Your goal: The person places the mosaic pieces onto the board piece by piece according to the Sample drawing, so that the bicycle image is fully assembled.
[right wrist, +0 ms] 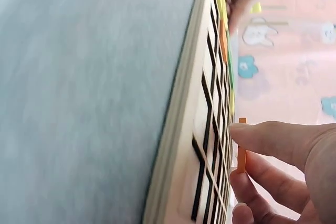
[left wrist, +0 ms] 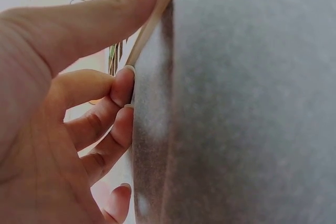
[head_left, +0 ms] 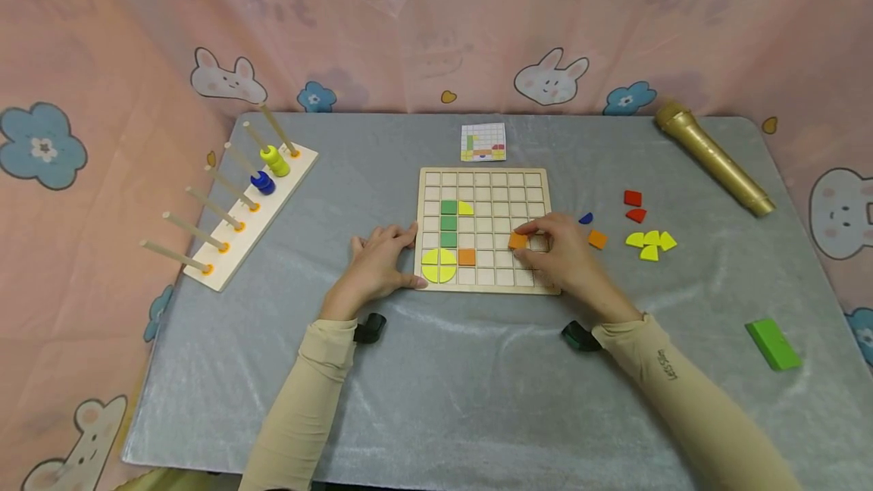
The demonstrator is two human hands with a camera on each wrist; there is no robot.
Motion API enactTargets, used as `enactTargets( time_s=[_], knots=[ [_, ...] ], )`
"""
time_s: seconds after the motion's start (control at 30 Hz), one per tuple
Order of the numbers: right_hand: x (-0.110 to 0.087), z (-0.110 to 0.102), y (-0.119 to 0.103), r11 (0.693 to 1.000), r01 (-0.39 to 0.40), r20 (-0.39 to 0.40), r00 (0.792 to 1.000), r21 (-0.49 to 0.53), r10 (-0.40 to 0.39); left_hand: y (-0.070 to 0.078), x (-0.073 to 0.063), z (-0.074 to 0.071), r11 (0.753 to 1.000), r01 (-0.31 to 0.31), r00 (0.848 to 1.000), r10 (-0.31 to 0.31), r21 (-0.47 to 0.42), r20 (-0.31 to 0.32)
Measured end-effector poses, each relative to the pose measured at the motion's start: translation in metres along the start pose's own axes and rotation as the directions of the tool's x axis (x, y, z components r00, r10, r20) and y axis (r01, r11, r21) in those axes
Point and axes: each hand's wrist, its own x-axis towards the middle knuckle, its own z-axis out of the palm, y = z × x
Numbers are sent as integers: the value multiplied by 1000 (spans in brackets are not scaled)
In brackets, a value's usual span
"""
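Note:
A wooden grid board (head_left: 483, 179) lies on the cloth-covered table. My left hand (head_left: 378, 262) rests at its lower left, the thumb (left wrist: 100, 22) and index fingertip touching the edge. Between thumb and fingers, my right hand (head_left: 562, 252) pinches an orange square tile (right wrist: 242, 153) just over the board's right part. Yellow quarter-circle tiles (head_left: 439, 265) form a circle in the lower-left cells. Another orange square (head_left: 467, 257) sits beside them. Green squares (head_left: 448, 223) stand in a column above, with a yellow quarter piece (head_left: 466, 208) next to the top one.
A pattern card (head_left: 483, 142) lies behind the board. Right of it are a blue half-circle (head_left: 586, 218), an orange square (head_left: 597, 239), red pieces (head_left: 633, 198) and yellow quarters (head_left: 650, 252). Farther out are a gold microphone (head_left: 716, 161), a green block (head_left: 774, 344) and, left, a peg rack (head_left: 262, 214).

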Motion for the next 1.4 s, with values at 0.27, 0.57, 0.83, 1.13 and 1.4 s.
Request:
enactTargets(
  time_s=[0.27,0.57,0.83,1.13,1.4],
  knots=[
    [3,16,-7,996,51,46,998,-80,-47,0,-1,-1,1000,-5,1000,5,9,-2],
    [2,29,-18,996,51,75,996,-71,-46,0,-1,-1,1000,-12,1000,12,6,-2],
    [5,34,-22,997,47,72,997,-67,-42,0,-1,-1,1000,-4,1000,4,8,3],
    [4,35,-21,998,42,78,996,-48,-38,1,0,-2,1000,0,1000,0,19,7],
    [-1,30,-12,997,73,55,996,-13,-72,1,-1,-1,1000,-5,1000,5,6,2]
  ],
)
